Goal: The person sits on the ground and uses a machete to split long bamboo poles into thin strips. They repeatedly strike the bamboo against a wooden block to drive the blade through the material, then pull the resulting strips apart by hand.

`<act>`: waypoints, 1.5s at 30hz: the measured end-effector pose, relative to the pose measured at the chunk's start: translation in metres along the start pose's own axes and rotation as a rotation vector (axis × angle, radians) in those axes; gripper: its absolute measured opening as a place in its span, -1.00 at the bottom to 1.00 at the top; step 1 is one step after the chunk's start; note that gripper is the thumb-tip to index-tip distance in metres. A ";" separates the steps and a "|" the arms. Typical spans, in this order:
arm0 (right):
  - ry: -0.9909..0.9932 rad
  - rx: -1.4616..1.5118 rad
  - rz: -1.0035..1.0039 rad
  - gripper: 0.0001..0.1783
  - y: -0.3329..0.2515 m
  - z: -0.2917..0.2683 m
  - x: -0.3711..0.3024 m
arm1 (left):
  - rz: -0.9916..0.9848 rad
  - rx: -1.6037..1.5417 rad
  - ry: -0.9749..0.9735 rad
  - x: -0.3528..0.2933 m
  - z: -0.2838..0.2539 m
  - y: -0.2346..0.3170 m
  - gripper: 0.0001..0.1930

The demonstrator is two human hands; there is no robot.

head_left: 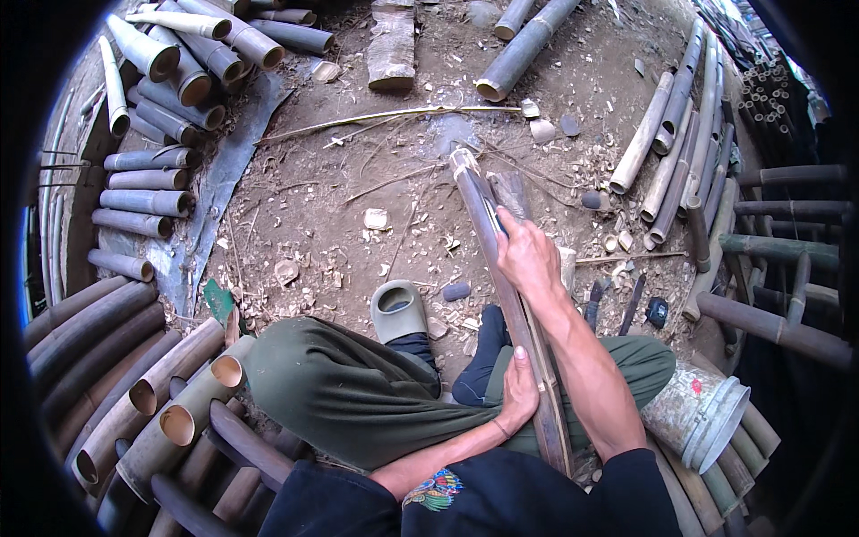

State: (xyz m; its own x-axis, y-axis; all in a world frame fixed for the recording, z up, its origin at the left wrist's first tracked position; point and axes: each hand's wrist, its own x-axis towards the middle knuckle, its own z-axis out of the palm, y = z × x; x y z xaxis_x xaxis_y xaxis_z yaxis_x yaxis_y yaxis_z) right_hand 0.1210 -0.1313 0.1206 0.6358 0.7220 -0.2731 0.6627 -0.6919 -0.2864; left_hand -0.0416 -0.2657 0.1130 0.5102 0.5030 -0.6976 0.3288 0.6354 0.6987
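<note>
Bamboo tubes (528,49) ring a dirt floor (335,201) strewn with pale chips (376,218). One long bamboo pole (495,259) slants forward: the left hand (519,392) grips its near part; the right hand (531,255) is closed beside it farther along, its hold unclear. One bucket (696,416) bears an unreadable red mark (696,386).

i've got one bamboo length (517,313), long, straight, dark brown skin, paler cut end at the far tip. pale lines run lengthwise down the near half, can't tell if it's split right through. one joint shows low down. lies slanted, near end close to me, far end pointing away and a bit to my left. middle partly covered.
</note>
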 end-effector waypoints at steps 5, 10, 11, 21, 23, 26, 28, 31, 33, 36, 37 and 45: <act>-0.105 -0.005 0.112 -0.51 -0.025 -0.004 0.036 | 0.002 0.021 0.028 -0.003 0.002 0.007 -0.24; -0.032 0.498 0.193 -0.55 0.007 -0.023 0.018 | -0.197 -0.293 -0.244 -0.005 -0.007 -0.001 -0.18; 0.041 0.655 0.102 -0.54 0.029 -0.026 0.004 | -0.282 -0.459 -0.352 -0.010 -0.009 -0.001 -0.19; 0.051 0.403 0.017 -0.53 0.030 -0.143 -0.251 | -0.524 -0.766 -0.353 -0.016 -0.010 0.009 -0.05; 0.012 0.339 0.046 -0.53 0.035 -0.138 -0.298 | -0.513 -0.719 -0.311 -0.015 -0.005 0.005 -0.07; -0.031 0.292 0.127 -0.53 0.034 -0.132 -0.350 | -0.511 -0.690 -0.303 -0.010 -0.003 -0.006 -0.11; -0.048 0.245 0.157 -0.54 0.030 -0.133 -0.370 | -0.493 -0.611 -0.288 -0.007 -0.001 -0.009 -0.04; -0.066 0.197 0.148 -0.53 0.029 -0.138 -0.380 | -0.482 -0.562 -0.244 -0.006 0.002 -0.012 0.00; -0.064 0.198 0.154 -0.52 0.028 -0.136 -0.378 | -0.485 -0.538 -0.224 -0.007 0.004 -0.012 -0.01; -0.064 0.203 0.160 -0.53 0.028 -0.126 -0.366 | -0.446 -0.494 -0.220 -0.004 0.001 -0.009 -0.05; -0.055 0.209 0.150 -0.53 0.030 -0.122 -0.362 | -0.423 -0.490 -0.200 -0.003 0.003 -0.008 -0.07; -0.005 0.258 0.151 -0.52 0.034 -0.095 -0.338 | -0.355 -0.445 -0.170 0.002 0.004 -0.012 -0.13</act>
State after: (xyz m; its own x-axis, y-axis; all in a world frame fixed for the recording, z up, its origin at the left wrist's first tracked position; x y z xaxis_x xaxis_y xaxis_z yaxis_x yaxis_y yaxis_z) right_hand -0.0336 -0.3986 0.2904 0.7173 0.6110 -0.3349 0.4374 -0.7690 -0.4662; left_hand -0.0412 -0.2744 0.1038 0.5623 0.1375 -0.8154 0.1560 0.9507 0.2679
